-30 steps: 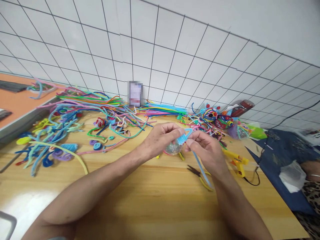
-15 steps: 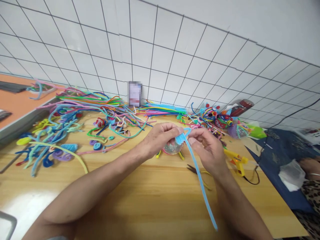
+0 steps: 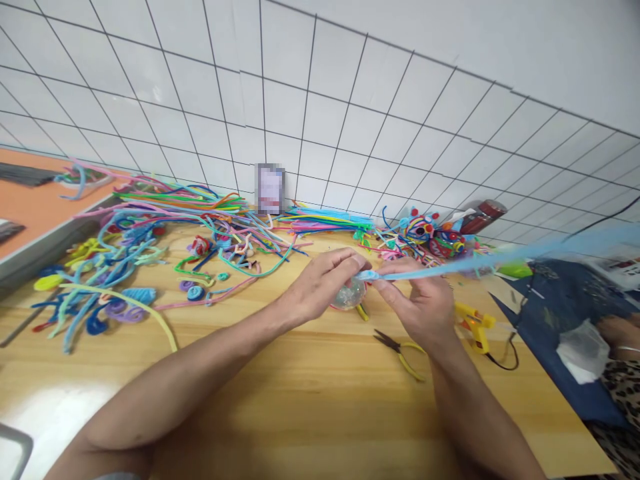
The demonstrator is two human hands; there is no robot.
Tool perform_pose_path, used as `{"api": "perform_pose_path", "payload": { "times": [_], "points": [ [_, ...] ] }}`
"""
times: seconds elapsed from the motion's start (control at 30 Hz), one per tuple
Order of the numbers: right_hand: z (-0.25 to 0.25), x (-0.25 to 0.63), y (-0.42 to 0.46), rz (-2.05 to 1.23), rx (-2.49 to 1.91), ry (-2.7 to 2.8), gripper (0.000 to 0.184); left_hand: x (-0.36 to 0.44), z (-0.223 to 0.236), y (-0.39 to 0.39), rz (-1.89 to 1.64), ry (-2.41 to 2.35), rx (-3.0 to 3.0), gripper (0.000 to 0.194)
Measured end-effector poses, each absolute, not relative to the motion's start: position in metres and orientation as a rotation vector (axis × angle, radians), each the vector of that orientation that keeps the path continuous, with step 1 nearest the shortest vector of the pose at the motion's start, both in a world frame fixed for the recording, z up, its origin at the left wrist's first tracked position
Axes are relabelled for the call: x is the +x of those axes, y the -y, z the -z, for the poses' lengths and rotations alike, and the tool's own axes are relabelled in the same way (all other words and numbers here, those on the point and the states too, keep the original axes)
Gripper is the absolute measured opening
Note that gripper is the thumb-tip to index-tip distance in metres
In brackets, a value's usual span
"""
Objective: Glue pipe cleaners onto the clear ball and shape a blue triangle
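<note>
Between my two hands is a light-blue pipe cleaner, its one end bent into a small folded piece. My left hand pinches that folded end with thumb and fingers. My right hand grips the pipe cleaner close beside it, and the long free tail streaks off to the right, blurred. A clear round ball rests on the table just below my fingers, partly hidden, with a yellow piece by it. Yellow-handled pliers or cutters lie near my right wrist.
Several loose and coiled pipe cleaners cover the left of the table. A phone leans on the tiled wall. To the right are colourful finished figures, a yellow glue gun with its cord, and another person's arm.
The pipe cleaner's long tail has swung from hanging down in front of my right hand to stretching out rightward. My hands stay in nearly the same place, and the cutters are less covered.
</note>
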State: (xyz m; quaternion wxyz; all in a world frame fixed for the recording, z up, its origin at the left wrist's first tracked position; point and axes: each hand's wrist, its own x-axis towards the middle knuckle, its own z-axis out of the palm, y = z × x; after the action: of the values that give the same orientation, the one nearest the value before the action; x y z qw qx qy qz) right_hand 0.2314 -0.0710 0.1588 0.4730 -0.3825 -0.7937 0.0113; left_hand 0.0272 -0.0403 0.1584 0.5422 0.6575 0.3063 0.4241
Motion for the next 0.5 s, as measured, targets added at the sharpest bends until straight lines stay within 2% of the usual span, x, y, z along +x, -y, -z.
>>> {"api": "perform_pose_path", "payload": {
  "times": [0.13, 0.4, 0.5],
  "points": [
    [-0.155, 0.233, 0.071, -0.324, -1.081, 1.805, 0.006, 0.028, -0.158, 0.045, -0.925, -0.616, 1.529, 0.024],
    [-0.160, 0.237, 0.072, -0.807, -1.066, 1.707, 0.006, 0.034, -0.148, 0.041, -0.879, -0.624, 1.425, 0.029],
    [-0.160, 0.238, 0.072, -0.851, -1.055, 1.688, 0.008, 0.034, -0.148, 0.041, -0.858, -0.651, 1.404, 0.031]
  ]
}}
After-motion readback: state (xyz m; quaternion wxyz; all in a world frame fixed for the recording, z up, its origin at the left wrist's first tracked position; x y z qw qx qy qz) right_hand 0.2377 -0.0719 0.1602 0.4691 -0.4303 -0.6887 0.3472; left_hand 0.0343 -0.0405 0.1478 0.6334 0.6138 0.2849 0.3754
